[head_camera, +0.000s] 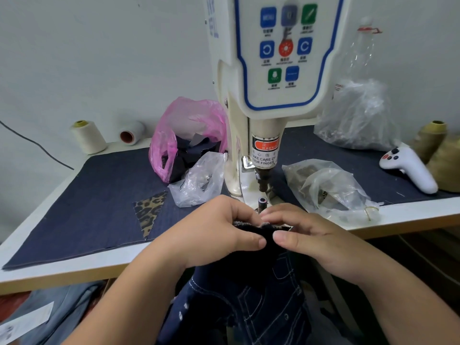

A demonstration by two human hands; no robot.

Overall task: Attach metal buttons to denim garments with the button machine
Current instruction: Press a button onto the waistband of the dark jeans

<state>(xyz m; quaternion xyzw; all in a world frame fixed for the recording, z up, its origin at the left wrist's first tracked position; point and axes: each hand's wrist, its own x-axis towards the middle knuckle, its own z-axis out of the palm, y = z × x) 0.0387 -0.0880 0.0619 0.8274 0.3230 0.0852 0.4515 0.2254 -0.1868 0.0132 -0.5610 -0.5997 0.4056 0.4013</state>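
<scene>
You pinch the dark denim garment [258,247] between thumb and fingers of both your left hand [214,230] and right hand [308,232], stretching its edge flat just before the button machine [263,145], probably to seat it over the lower die [261,200].

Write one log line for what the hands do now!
left hand: pinches denim garment | right hand: pinches garment | button machine: behind

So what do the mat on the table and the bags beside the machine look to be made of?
Mat: apparently dark denim, matte, with a woven grain and raw edges. Pink bag and clear bags: thin plastic film, glossy, crinkled and see-through.
</scene>
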